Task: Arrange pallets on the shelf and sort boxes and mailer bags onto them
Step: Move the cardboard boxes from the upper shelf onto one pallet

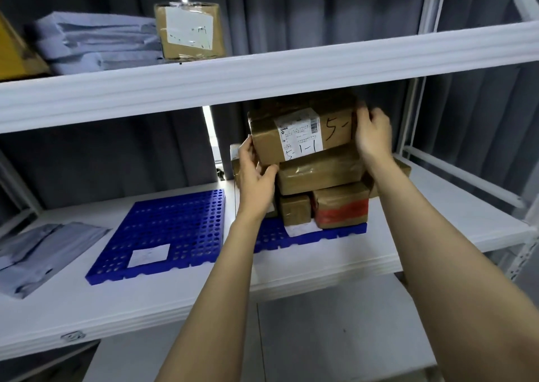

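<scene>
Two blue perforated pallets lie on the middle shelf (437, 206). The left pallet (169, 230) carries only a white label. The right pallet (291, 236) bears a stack of taped brown boxes (320, 171). On top sits a labelled box (297, 133) marked 5-1-1. My left hand (253, 171) grips its lower left corner, and my right hand (372, 133) grips its right end. A pile of grey mailer bags (35, 256) lies at the shelf's left end.
The upper shelf (262, 75) holds folded grey mailer bags (96, 43), a brown box with a white label (189, 31) and a yellow item at the far left. White uprights stand at the right. A lower shelf (320, 338) shows below.
</scene>
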`<state>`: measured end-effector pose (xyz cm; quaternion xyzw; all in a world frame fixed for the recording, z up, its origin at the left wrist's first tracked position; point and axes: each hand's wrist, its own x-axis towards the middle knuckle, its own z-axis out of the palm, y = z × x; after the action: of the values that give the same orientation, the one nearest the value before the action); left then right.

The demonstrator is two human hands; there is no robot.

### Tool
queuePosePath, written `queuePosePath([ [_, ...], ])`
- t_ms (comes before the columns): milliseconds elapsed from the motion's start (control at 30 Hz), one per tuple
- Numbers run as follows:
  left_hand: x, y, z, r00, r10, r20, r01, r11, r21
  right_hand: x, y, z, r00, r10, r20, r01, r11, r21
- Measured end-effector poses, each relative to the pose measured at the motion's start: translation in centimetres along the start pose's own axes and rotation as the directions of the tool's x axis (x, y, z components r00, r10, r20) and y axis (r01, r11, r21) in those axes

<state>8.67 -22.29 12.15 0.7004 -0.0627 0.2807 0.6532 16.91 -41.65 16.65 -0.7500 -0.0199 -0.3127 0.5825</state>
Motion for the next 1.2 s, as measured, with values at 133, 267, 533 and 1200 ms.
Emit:
queuePosePath([
  [133,2.4,-0.8,0.1,1.0,0.001,0.028,-0.003,0.999,0.039,2.5,1.1,0.5,0.999,0.003,0.047,0.004,0.988,-0.157],
  [267,6.1,-1.5,0.6,0.998,0.015,0.056,-0.023,0.99,0.14,5.0,1.9,1.7,0.997,0.026,0.067,-0.008,0.967,-0.254],
  [533,12.3,-4.6,1.0,0.992,-0.08,0.093,0.052,0.963,0.263,9.8,3.0,5.0,0.986,0.085,0.146,-0.024,0.926,-0.378],
  [1200,13.1,-5.9,3.4,0.999,-0.011,0.037,-0.001,0.947,0.322,11.5,4.4,5.6,0.967,0.15,0.207,-0.043,0.893,-0.449],
])
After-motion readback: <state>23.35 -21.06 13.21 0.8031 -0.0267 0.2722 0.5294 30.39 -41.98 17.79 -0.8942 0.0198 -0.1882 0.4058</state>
